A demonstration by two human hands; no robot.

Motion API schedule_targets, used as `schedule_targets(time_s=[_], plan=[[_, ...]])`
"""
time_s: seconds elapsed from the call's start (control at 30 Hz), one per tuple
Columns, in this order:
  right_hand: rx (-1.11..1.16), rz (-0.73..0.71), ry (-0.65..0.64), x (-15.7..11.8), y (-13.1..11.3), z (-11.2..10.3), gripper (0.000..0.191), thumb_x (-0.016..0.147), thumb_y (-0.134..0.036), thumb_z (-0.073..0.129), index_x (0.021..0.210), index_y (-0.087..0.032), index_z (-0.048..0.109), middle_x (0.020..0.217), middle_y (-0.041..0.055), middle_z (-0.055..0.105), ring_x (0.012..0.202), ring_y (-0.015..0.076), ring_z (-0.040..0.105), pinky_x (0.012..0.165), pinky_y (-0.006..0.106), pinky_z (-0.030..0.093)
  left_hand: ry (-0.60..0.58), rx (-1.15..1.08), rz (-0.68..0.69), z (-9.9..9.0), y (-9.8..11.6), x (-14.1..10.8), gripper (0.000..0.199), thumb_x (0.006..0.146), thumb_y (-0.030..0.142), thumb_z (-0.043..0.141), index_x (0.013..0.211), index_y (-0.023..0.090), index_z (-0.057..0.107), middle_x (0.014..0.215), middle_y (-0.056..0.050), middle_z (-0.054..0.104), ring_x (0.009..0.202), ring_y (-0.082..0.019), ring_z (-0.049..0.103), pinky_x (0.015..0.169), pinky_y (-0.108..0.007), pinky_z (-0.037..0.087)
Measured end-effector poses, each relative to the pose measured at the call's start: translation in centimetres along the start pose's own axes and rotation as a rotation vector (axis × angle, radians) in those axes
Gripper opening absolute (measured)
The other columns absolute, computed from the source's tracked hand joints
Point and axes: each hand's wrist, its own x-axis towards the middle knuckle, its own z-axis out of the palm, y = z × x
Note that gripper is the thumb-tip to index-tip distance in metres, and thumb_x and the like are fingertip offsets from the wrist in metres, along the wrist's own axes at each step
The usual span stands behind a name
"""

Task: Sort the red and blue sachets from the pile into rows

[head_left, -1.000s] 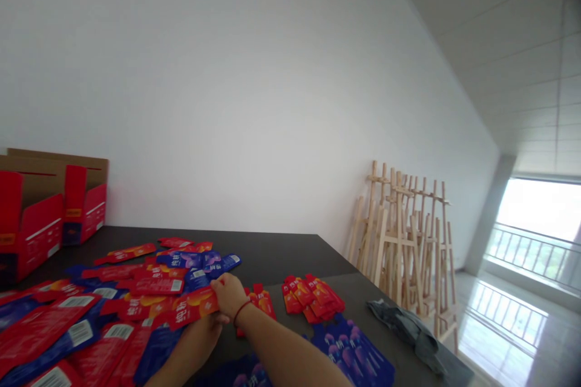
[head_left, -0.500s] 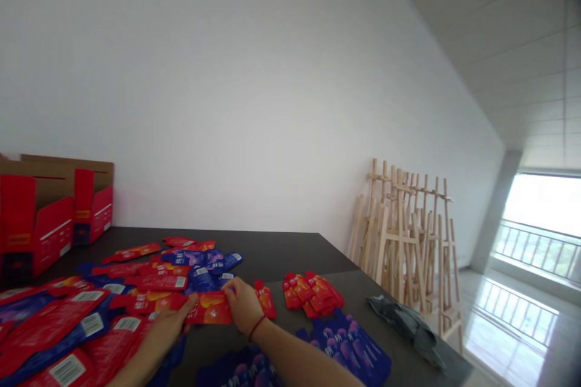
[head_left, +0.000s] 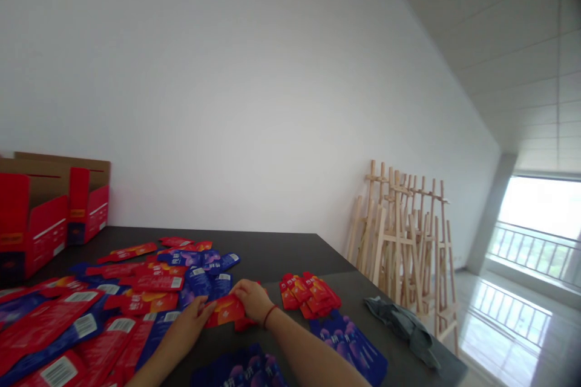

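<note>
A red and orange pouch [head_left: 227, 311] is stretched between my two hands over the table's front part. My left hand [head_left: 194, 321] pinches its left end, and my right hand [head_left: 252, 300] grips the right end from above. Partly hidden under my right hand lies another red pouch [head_left: 244, 324]. To the left spreads a loose heap of red pouches [head_left: 109, 338] and blue pouches [head_left: 200, 281], some with barcodes up. Right of my hands rests a fanned stack of red pouches [head_left: 310, 294]. Nearer to me are two fanned groups of blue pouches [head_left: 351, 344], one partly behind my right forearm.
Two open red cardboard boxes [head_left: 48, 227] stand at the left back of the dark table [head_left: 272, 248]. A crumpled grey cloth [head_left: 403, 323] lies near the right edge. Wooden easels [head_left: 399, 236] lean against the white wall beyond the table, with a railed window farther right.
Both hands have moved right with the red pouch, away from the heap. My right hand now covers much of the loose red pouch beside it. The view has shifted slightly.
</note>
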Motion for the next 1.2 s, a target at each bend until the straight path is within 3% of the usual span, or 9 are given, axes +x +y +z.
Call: schedule_targets(time_s=[0.13,0.2,0.33,0.4,0.47,0.57,0.73,0.93,1.2], plan=[[0.110,0.040,-0.024,-0.8,0.1,0.5,0.030,0.088,-0.011,0.046,0.107,-0.019,0.068,0.091,0.0039,0.069,0.082,0.0160,0.066,0.069,0.024,0.050,-0.017,-0.032,0.019,-1.2,-0.5,0.4,0.026,0.075,0.044,0.042,0.078,0.025,0.061,0.067,0.001,0.071,0.071,-0.023,0.071,0.066,-0.032,0.054],[0.152,0.039,-0.048,-1.1,0.0,0.2,0.031,0.088,-0.015,0.051,0.115,-0.021,0.066,0.087,0.0020,0.069,0.076,0.0155,0.065,0.065,0.023,0.050,0.017,-0.020,0.037,-1.9,-0.4,0.4,0.024,0.077,0.042,0.040,0.079,0.026,0.058,0.066,0.002,0.068,0.070,-0.023,0.068,0.067,-0.031,0.053],[0.225,-0.071,-0.125,-1.4,-0.7,-1.0,0.035,0.082,-0.026,0.066,0.116,-0.026,0.069,0.095,0.0001,0.071,0.085,0.0159,0.066,0.081,0.025,0.050,0.056,0.013,0.063,-1.9,-0.3,0.6,0.022,0.081,0.041,0.038,0.080,0.027,0.054,0.063,0.003,0.062,0.065,-0.021,0.065,0.063,-0.030,0.051],[0.229,-0.015,-0.134,-1.2,-1.1,-1.6,0.032,0.083,-0.029,0.064,0.114,-0.026,0.071,0.093,0.0001,0.072,0.080,0.0162,0.067,0.078,0.025,0.051,0.072,0.038,0.062,-1.7,-0.6,0.9,0.024,0.082,0.039,0.036,0.086,0.026,0.055,0.064,0.003,0.062,0.064,-0.022,0.065,0.062,-0.031,0.052],[0.200,0.101,-0.085,-0.9,-1.0,-2.2,0.030,0.087,-0.027,0.056,0.112,-0.024,0.073,0.091,0.0007,0.074,0.078,0.0168,0.068,0.071,0.024,0.052,0.101,0.076,0.062,-1.4,-0.9,1.1,0.030,0.083,0.033,0.033,0.098,0.023,0.056,0.076,-0.002,0.068,0.075,-0.023,0.069,0.071,-0.034,0.055],[0.127,0.203,0.034,-0.6,-0.1,-3.1,0.037,0.089,-0.016,0.043,0.110,-0.021,0.074,0.099,0.0047,0.074,0.091,0.0192,0.068,0.075,0.026,0.052,0.088,0.155,0.124,-0.6,-0.9,0.5,0.041,0.082,0.023,0.033,0.114,0.019,0.058,0.110,-0.011,0.070,0.107,-0.024,0.066,0.094,-0.040,0.051],[-0.018,0.293,0.128,-1.4,1.2,-3.4,0.039,0.091,-0.010,0.037,0.106,-0.015,0.073,0.105,0.0125,0.073,0.096,0.0220,0.068,0.081,0.031,0.051,-0.153,0.303,0.332,2.4,1.2,-1.7,0.048,0.076,0.018,0.045,0.118,0.025,0.067,0.140,-0.005,0.060,0.133,-0.021,0.051,0.112,-0.038,0.038],[-0.214,0.265,0.071,-2.3,0.4,-1.5,0.026,0.089,-0.015,0.048,0.096,-0.013,0.072,0.103,0.0157,0.073,0.097,0.0261,0.067,0.086,0.036,0.048,-0.285,0.492,0.373,3.4,2.5,-1.6,0.050,0.086,0.038,0.046,0.133,0.024,0.059,0.146,-0.009,0.053,0.139,-0.030,0.042,0.114,-0.058,0.030],[-0.415,0.214,-0.110,-2.5,-0.2,-1.0,0.031,0.076,-0.009,0.058,0.105,-0.007,0.070,0.108,0.0224,0.069,0.104,0.0327,0.064,0.086,0.042,0.049,-0.214,0.734,0.315,1.4,2.3,-1.4,0.051,0.091,0.036,0.038,0.131,0.014,0.061,0.139,-0.020,0.057,0.134,-0.036,0.048,0.114,-0.066,0.017]])
